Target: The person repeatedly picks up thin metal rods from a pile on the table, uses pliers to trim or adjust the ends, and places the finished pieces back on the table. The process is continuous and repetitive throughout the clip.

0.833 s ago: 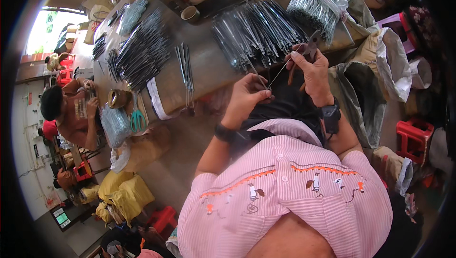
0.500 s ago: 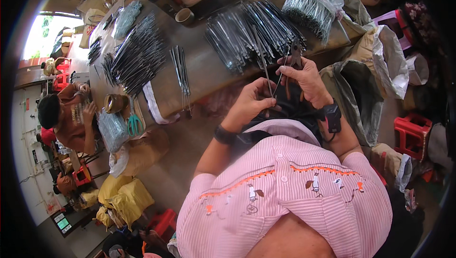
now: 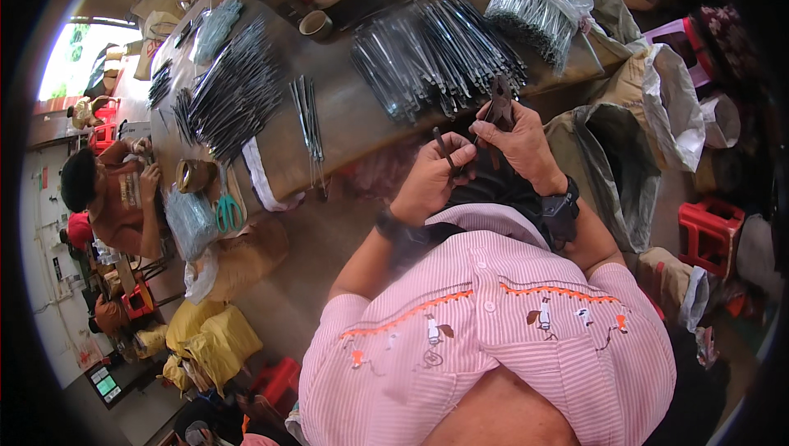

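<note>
Near the table's front edge my right hand (image 3: 519, 149) is closed around a pair of pliers (image 3: 500, 103), whose dark jaws point away from me. A thin wire-like end shows beside its thumb, too small to make out fully. To its left, my left hand (image 3: 434, 173) pinches a thin dark metal strip (image 3: 445, 149), seen nearly end-on, its lower part hidden by the fingers. Just beyond both hands lies a wide row of similar dark strips (image 3: 436, 52) on the table (image 3: 337, 121). A smaller group of strips (image 3: 308, 121) lies to the left.
A big pile of strips (image 3: 234, 89) covers the table's left part. At the far right stands a plastic-wrapped wire bundle (image 3: 534, 6). Teal scissors (image 3: 229, 214) hang by the table's left edge. Open sacks (image 3: 616, 167) and a red stool (image 3: 708, 236) are right; another person (image 3: 123, 200) sits left.
The long strip between my hands has turned and now looks foreshortened in my left hand. My hands have moved slightly apart, and the pliers have shifted a little left.
</note>
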Demonstrator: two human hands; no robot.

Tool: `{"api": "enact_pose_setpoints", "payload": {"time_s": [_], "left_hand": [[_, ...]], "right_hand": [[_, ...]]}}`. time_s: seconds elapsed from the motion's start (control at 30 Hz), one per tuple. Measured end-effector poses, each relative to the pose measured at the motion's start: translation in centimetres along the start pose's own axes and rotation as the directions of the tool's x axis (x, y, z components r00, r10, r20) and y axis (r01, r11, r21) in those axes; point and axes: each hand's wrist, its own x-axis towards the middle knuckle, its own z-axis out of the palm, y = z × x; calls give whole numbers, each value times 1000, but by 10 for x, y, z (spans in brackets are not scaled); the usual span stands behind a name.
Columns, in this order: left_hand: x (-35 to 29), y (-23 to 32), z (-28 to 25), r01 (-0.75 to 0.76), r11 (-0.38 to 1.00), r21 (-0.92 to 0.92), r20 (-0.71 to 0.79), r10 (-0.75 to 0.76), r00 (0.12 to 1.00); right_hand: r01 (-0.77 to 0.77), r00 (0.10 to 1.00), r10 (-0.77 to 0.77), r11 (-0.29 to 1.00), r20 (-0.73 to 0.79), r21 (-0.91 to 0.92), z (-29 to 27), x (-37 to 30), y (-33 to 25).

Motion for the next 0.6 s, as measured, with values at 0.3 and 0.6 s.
{"api": "enact_pose_setpoints", "payload": {"time_s": [0.3,0.6], "left_hand": [[3,-18,0,-2,1000,-18,-88,0,996],[-5,-7,-2,-28,997,74,-55,33,998]], "right_hand": [[-72,996,77,993,-46,96,-7,-10,7],[-291,926,377,733,-11,615,-27,-16,20]]}}
